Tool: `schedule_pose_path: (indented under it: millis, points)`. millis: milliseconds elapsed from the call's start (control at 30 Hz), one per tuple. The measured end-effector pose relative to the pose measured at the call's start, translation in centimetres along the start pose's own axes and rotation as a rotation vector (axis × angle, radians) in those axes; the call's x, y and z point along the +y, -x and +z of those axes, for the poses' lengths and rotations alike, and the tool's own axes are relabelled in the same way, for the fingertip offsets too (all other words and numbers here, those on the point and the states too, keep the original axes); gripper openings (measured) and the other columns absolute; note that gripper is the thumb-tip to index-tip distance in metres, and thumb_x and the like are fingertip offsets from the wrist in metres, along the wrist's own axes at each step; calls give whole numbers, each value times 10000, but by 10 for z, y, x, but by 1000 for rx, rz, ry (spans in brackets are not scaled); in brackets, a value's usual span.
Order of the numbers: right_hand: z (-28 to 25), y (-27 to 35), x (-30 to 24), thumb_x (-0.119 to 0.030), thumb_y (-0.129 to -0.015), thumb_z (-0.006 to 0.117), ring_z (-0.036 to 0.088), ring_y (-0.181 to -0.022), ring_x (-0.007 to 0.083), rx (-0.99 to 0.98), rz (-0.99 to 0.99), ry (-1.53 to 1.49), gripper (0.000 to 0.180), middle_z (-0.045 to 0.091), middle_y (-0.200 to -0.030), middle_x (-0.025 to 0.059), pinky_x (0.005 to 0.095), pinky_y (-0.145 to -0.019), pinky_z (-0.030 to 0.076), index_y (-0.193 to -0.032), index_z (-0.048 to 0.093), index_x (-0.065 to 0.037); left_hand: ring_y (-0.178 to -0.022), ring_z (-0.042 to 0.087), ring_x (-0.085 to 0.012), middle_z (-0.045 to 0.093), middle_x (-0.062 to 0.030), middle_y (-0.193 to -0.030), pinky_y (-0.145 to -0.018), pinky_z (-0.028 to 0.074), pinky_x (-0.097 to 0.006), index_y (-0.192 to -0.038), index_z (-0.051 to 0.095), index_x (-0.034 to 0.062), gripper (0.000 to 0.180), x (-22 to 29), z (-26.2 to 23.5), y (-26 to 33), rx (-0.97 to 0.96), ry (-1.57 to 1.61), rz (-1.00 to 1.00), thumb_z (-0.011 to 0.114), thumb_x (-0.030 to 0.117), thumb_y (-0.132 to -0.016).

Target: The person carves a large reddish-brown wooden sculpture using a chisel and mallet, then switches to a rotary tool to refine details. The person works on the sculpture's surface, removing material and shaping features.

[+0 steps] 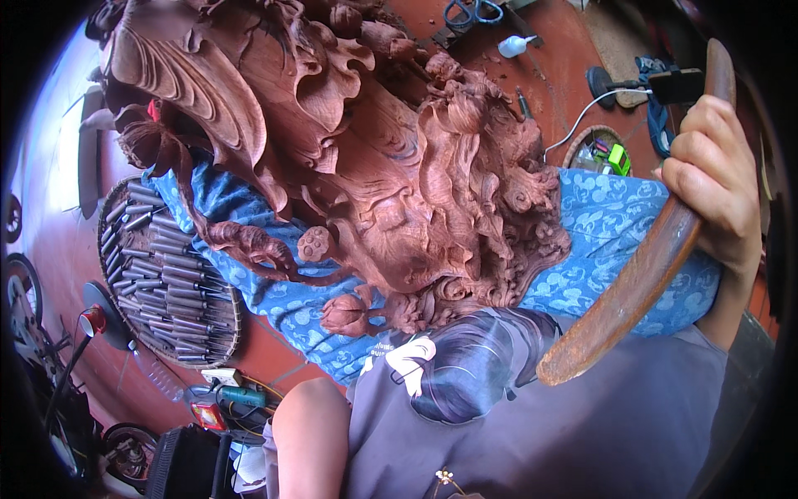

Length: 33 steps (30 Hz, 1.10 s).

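My right hand (711, 166) is raised at the right, its fingers wrapped round a curved, worn wooden club (623, 295). The club's broad end slants down toward my lap. A large reddish-brown wood carving (399, 183) with wavy folds, pods and a flower bud lies across my legs. Under it are my blue patterned trousers or cloth (607, 216); which of the two I cannot tell. The club is apart from the carving. At the lower left only part of my left arm (312, 437) shows, bent, and the hand is out of sight.
Left of the carving, a round woven basket (209, 363) holds many dark-handled chisels (183, 287). Nearby are a clear plastic bottle (156, 373) and a power strip (223, 377) with cables. Beyond lie blue-handled scissors (472, 15), a small white bottle (514, 46) and a phone on a stand (675, 86).
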State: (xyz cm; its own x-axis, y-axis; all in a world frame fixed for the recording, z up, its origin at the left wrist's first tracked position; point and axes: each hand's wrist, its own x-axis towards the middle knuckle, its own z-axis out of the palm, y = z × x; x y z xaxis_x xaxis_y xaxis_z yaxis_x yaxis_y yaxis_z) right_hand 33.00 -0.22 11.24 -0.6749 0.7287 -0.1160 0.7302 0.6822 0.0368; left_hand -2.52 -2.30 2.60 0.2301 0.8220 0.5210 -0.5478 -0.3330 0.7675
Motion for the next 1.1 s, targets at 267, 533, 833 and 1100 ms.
schedule_pose_path:
  millis: [267,533,833,1100]
  points:
    - [0,-2,-4,-289,-528,584,498,-660,272,22,37,-22,338,468,-680,88,393,-652,417,-699,550,1,-607,502,-169,474,-70,-745,-540,415,-294,-850,470,66,210,1,0,2,24,-11,-8,634,197,-850]
    - [-1,-7,-8,-293,-518,596,507,-666,272,-14,51,-19,352,491,-686,91,413,-691,429,-708,561,2,-629,500,-167,461,-69,-749,-565,416,-300,-831,461,68,206,3,-2,4,38,-8,-10,626,189,-849]
    - [1,-6,-11,-286,-504,604,512,-678,268,-16,46,-13,348,486,-684,86,414,-697,432,-705,560,-5,-653,498,-165,447,-68,-753,-593,417,-306,-811,451,70,203,4,-2,4,56,11,-12,617,181,-847]
    - [-1,-9,-12,-283,-510,593,510,-688,278,-38,47,-14,350,487,-689,95,416,-702,433,-710,557,3,-674,496,-163,434,-67,-757,-618,418,-312,-792,442,72,203,19,-8,3,95,51,-15,609,173,-846]
